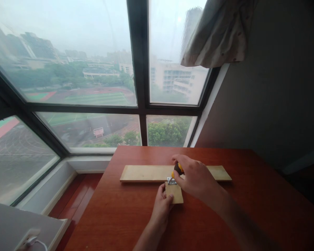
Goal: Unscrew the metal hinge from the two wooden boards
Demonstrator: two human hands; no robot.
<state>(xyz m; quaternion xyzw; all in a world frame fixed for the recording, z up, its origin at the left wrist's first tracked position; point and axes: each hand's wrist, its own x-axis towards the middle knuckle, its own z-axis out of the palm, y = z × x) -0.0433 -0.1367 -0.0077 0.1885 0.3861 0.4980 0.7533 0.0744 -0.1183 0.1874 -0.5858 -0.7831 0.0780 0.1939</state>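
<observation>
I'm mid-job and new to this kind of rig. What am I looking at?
No machine here: these are a person's bare hands, seen by one head-worn camera looking forward and down. On the reddish-brown table lies a long pale board. The left hand holds a small wooden piece at its near edge. The right hand grips a yellow-and-black tool, apparently a screwdriver, over a metal fitting; whether its tip touches is too small to tell.

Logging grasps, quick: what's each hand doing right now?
Left hand: closed on the small board, thumb on top.
Right hand: closed around the screwdriver handle.
</observation>
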